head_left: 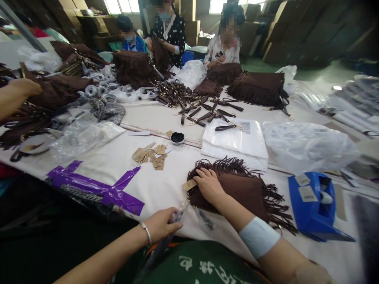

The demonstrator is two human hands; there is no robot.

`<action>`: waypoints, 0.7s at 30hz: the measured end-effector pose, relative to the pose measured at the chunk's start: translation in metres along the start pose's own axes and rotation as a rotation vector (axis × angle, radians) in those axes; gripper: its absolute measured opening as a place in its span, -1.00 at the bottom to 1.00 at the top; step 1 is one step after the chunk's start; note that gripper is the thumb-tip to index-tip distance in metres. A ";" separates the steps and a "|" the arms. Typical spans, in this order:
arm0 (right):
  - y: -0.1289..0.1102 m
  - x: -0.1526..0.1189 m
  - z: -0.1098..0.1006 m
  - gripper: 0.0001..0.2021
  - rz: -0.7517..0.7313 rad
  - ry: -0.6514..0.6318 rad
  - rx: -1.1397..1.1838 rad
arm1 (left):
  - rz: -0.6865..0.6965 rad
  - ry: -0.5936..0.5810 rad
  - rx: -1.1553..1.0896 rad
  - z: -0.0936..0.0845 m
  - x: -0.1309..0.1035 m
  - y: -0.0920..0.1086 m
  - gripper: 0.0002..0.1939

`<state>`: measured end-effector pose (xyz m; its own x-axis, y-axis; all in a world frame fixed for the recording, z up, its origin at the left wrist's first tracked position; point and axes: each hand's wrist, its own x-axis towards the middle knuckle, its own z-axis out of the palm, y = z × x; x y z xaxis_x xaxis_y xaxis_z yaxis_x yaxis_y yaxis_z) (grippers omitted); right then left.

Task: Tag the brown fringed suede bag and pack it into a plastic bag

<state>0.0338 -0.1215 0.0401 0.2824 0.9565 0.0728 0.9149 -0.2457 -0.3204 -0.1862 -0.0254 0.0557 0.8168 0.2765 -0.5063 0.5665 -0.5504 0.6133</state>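
Note:
A dark brown fringed bag [237,187] lies flat on the table in front of me, its fringe spread to the far side and the right. My right hand [209,183] rests on its left end, fingers bent and pressed onto the fabric, beside a tan paper tag [190,184]. Close to the table's front edge, my left hand [164,225] is closed around a strap in clear plastic wrapping [180,212], which runs from the bag's metal ring and hangs down toward my lap. Another wrapped piece [204,217] lies below the bag.
Loose tan tags [152,154] lie beside a small bowl of black material [177,137]. A stack of plastic bags [235,142], wrist straps [204,112] and more fringed bags [257,87] lie beyond. A blue holder [310,205] stands right. Another person's hand [25,87] is left; co-workers stand opposite.

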 end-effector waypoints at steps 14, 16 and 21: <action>-0.010 -0.074 -0.014 -0.64 0.181 0.119 0.873 | -0.276 -0.239 -1.400 0.042 0.022 0.060 -0.47; -0.007 -0.081 -0.016 -0.61 0.223 0.004 0.917 | -0.253 -0.171 -1.392 0.053 0.034 0.071 -0.52; -0.004 -0.086 -0.024 -0.61 0.174 -0.157 0.743 | -0.164 -0.152 -1.012 0.062 0.042 0.076 -0.59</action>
<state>0.0125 -0.2070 0.0579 0.3092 0.9385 -0.1536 0.4119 -0.2778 -0.8679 -0.1155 -0.1044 0.0429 0.7389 0.1476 -0.6575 0.5532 0.4241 0.7170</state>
